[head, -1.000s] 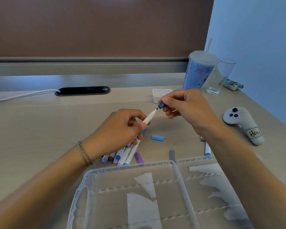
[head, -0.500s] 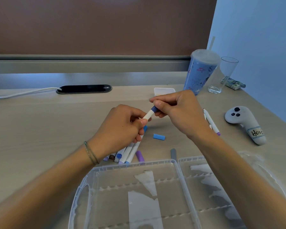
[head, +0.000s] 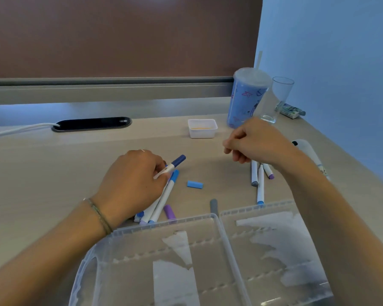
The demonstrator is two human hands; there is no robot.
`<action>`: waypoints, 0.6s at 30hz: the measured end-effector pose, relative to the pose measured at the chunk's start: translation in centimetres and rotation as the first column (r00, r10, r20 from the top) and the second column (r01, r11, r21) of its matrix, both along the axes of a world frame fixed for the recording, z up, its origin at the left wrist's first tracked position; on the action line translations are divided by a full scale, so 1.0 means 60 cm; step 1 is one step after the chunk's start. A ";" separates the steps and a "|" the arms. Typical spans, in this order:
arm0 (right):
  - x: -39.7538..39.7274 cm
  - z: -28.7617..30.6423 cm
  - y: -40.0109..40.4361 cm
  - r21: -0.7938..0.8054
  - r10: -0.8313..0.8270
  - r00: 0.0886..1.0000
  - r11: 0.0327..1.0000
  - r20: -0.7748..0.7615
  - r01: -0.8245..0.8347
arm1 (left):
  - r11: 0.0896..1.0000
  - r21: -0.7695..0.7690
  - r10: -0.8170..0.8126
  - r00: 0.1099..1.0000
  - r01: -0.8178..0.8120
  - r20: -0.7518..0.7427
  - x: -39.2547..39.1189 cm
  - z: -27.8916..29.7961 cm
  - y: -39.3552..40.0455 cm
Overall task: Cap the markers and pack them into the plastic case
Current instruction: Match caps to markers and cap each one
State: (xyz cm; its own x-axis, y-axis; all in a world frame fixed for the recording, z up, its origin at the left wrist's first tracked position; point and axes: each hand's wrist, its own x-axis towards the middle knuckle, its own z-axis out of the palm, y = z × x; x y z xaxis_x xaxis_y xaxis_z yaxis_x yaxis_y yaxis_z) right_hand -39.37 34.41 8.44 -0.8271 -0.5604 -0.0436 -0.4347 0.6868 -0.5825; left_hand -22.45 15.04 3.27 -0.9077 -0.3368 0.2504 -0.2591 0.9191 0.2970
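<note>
Left hand (head: 133, 184) low over marker pile (head: 157, 208), fingers curled round white marker with dark blue cap (head: 174, 164), cap end poking out toward far right. Right hand (head: 255, 142) hovers above three markers (head: 259, 177) on desk, fingers curled in, can't tell if pinching anything. Loose light blue cap (head: 195, 184) between hands; purple cap (head: 169, 212) and grey cap (head: 213, 205) just beside open plastic case (head: 218, 219). No markers in case.
</note>
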 end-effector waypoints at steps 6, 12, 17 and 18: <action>-0.039 -0.034 0.024 0.348 -0.201 0.956 0.899 -0.214 0.267 | 0.991 -0.132 0.005 0.999 0.001 0.048 0.003 -0.014 0.003; -0.036 -0.049 0.030 0.432 -0.239 0.927 0.831 -0.290 0.350 | 0.989 -0.145 0.027 0.997 -0.016 0.075 0.004 -0.008 0.004; -0.035 -0.056 0.030 0.431 -0.234 0.935 0.839 -0.266 0.333 | 0.992 -0.118 0.048 0.999 -0.050 -0.019 0.002 -0.003 0.004; -0.035 -0.056 0.029 0.425 -0.237 0.937 0.843 -0.257 0.330 | 0.993 -0.102 0.047 0.998 -0.051 -0.044 0.002 -0.002 0.003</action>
